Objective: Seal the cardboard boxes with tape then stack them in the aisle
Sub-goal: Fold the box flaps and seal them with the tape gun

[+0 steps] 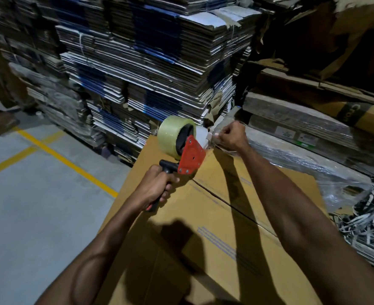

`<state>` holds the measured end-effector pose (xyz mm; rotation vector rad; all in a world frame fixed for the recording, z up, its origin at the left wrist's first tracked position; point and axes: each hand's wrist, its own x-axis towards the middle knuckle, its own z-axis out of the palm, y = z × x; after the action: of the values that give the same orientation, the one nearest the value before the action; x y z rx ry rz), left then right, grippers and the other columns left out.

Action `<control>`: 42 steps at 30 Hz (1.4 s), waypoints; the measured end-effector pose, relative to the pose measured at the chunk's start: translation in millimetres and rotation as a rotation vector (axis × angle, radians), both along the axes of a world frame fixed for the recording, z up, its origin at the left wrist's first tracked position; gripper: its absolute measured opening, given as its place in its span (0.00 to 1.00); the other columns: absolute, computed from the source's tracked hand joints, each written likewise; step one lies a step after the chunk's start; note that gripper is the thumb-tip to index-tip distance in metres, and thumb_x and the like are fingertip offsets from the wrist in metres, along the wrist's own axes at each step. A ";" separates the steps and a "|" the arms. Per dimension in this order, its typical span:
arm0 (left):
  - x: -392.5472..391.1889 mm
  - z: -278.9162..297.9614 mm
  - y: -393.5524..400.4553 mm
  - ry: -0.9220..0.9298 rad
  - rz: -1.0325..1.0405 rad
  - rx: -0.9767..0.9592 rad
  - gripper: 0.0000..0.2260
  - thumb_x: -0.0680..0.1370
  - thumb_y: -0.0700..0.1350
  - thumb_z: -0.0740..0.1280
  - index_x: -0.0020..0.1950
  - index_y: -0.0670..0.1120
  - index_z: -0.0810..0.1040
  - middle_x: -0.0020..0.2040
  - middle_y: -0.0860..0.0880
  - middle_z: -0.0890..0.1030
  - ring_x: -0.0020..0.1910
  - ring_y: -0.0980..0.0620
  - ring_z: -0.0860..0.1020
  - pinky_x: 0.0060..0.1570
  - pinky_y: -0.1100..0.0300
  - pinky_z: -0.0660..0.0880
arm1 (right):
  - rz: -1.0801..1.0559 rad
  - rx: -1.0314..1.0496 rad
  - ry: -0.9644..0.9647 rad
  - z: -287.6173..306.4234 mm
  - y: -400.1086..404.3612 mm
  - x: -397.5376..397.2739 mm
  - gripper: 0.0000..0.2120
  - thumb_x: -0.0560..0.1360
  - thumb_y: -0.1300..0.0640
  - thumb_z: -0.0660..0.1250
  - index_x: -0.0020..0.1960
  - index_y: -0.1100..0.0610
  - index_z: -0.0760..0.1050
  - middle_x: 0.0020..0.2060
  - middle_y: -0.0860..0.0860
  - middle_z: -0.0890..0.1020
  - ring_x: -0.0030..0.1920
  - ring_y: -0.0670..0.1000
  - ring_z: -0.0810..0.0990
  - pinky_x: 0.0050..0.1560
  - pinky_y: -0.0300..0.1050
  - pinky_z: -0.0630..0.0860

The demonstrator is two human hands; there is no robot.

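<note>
Head cam: your left hand (157,188) is wrapped tight round the black handle of the tape gun (181,148), which sits over the far end of the cardboard box (181,238), just above its centre seam (221,200). Your right hand (231,136) is fisted just past the box's far edge, pinching what looks like the loose tape end; the strip itself is too clear to see properly.

Risks, as I judge them:
- Tape end slips from the pinch and snaps back onto the roll, so you lose the start.
- Gun sits a bit left of the seam, so the strip may run off-line and leave flaps open.
- Flaps show a dark gap; w/o downward pressure the tape bridges it, weak seal.
- Stretch-wrapped bundles (302,150) beyond the box could snag the sticky end.
</note>
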<state>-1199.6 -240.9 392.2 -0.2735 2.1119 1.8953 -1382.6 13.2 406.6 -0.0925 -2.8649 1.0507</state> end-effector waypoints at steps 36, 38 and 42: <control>-60.7 -64.9 28.2 -0.002 -0.029 -0.092 0.08 0.78 0.37 0.64 0.39 0.45 0.74 0.28 0.52 0.74 0.27 0.51 0.69 0.26 0.61 0.64 | -0.169 -0.233 -0.151 -123.4 22.7 -66.6 0.09 0.71 0.62 0.81 0.51 0.62 0.88 0.46 0.56 0.88 0.44 0.50 0.84 0.47 0.43 0.80; -58.3 -68.0 27.5 0.006 -0.029 -0.098 0.05 0.75 0.40 0.66 0.39 0.45 0.75 0.30 0.50 0.72 0.28 0.49 0.68 0.29 0.58 0.64 | -0.237 -0.167 -0.255 -121.0 23.7 -68.9 0.04 0.74 0.61 0.78 0.41 0.60 0.85 0.39 0.55 0.86 0.43 0.51 0.82 0.39 0.41 0.76; -57.2 -74.4 28.3 0.034 -0.009 -0.162 0.04 0.71 0.44 0.66 0.39 0.44 0.75 0.29 0.51 0.73 0.28 0.49 0.69 0.30 0.54 0.65 | -0.266 -0.102 -0.278 -111.4 21.9 -60.9 0.14 0.75 0.61 0.74 0.32 0.52 0.76 0.34 0.53 0.77 0.37 0.52 0.77 0.35 0.42 0.70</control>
<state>-1256.8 -212.6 317.8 -0.2676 2.2892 1.7386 -1443.5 35.2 295.2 -0.6565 -2.9175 1.2086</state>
